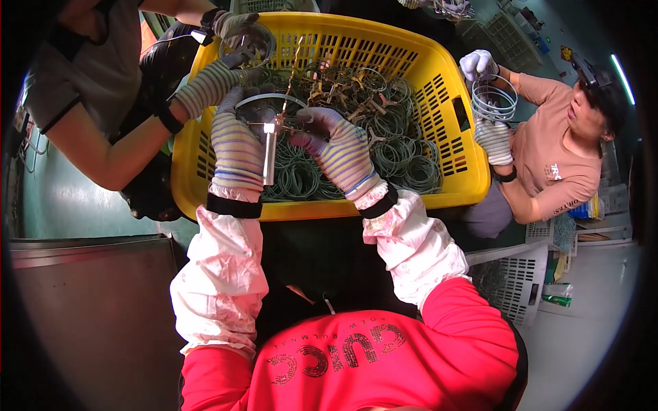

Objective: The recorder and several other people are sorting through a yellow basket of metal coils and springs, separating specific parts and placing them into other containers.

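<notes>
1. Metal ring point(266, 96) sits over the near half of the yellow basket point(329, 211), between the two gloved hands; a silver tube point(269, 163) hangs below its arc and a thin brass-coloured strip point(291, 79) rises above. How these parts join is too small to tell.
2. Left hand point(236, 140): fingers curl closed on the ring's left side, the tube just beside the palm.
3. Right hand point(337, 142): thumb and fingers form a narrow pinch at the ring's right side, near a thin crosspiece; whether they press on metal, I cannot tell.
4. Weight looks slight, an easy fingertip load. The ring probably feels stiff with some spring, since its arc keeps its curve.
5. Bare metal is likely slick; the striped knit gloves should add friction. The slender strip seems the part easiest to bend.
6. Best hold: opposite sides of the ring, or the tube's straight length, leaving the strip free. The wire rings point(298, 177) heaped beneath could snag a dangling end.
</notes>
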### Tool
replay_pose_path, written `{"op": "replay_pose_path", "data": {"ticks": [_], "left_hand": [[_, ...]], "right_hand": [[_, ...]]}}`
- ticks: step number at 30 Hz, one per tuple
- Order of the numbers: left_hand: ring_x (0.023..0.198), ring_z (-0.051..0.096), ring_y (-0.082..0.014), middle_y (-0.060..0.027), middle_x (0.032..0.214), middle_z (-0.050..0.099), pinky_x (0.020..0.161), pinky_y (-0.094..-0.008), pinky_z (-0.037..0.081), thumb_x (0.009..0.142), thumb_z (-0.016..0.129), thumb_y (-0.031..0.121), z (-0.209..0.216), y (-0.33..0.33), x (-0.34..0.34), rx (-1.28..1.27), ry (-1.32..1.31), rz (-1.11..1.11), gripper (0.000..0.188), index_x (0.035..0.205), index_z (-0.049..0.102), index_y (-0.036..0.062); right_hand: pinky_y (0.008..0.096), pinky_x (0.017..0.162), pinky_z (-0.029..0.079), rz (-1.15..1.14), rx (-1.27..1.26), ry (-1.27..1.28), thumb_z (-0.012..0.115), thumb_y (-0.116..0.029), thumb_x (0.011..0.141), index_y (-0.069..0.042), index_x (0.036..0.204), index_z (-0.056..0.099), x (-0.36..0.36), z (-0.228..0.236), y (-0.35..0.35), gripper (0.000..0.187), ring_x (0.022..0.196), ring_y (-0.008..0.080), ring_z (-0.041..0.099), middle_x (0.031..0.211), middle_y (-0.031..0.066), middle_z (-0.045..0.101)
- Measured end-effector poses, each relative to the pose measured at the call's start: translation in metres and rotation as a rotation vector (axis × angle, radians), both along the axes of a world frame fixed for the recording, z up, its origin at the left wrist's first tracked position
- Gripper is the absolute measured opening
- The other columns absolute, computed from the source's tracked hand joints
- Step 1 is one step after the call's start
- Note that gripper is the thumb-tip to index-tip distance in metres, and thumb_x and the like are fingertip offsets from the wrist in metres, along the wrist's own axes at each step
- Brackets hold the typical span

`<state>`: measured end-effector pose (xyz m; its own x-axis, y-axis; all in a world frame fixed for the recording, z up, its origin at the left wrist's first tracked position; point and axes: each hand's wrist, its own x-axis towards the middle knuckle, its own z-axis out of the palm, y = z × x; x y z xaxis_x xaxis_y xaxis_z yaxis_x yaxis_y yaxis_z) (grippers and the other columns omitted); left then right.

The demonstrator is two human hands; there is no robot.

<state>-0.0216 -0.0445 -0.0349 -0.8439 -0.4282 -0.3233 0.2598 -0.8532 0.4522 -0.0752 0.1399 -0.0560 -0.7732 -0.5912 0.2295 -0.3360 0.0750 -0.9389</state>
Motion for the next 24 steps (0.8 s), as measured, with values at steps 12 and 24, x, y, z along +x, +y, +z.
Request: {"op": "replay_pose_path", "data": {"ticks": [12, 24], "left_hand": [[0.070, 0.063, -0.0150, -0.0049, 0.104, 0.067, 0.057, -0.0299, 0.054, 0.104, 0.046, 0.051, 0.010, 0.006, 0.016, -1.154, -0.105, 0.066, 0.058, 0.142, 0.050, 0.0070], [0.113, 0.063, -0.0209, -0.0068, 0.124, 0.066, 0.094, -0.0400, 0.050, 0.095, 0.066, 0.041, 0.038, 0.054, 0.024, -0.407, 0.235, -0.232, 0.054, 0.139, 0.052, 0.0145]], "right_hand": [[0.0248, 0.087, 0.051, 0.002, -0.077, 0.115, 0.069, -0.031, 0.097, -0.003, 0.120, 0.069, -0.001, 0.025, 0.008, 0.036, 0.093, 0.0064, 0.062, 0.104, 0.0012, 0.072], [0.0270, 0.089, 0.054, -0.035, -0.395, -0.188, 0.066, -0.018, 0.099, -0.006, 0.125, 0.067, -0.028, 0.006, 0.006, 0.029, 0.101, 0.0117, 0.066, 0.111, 0.0074, 0.072]]}}
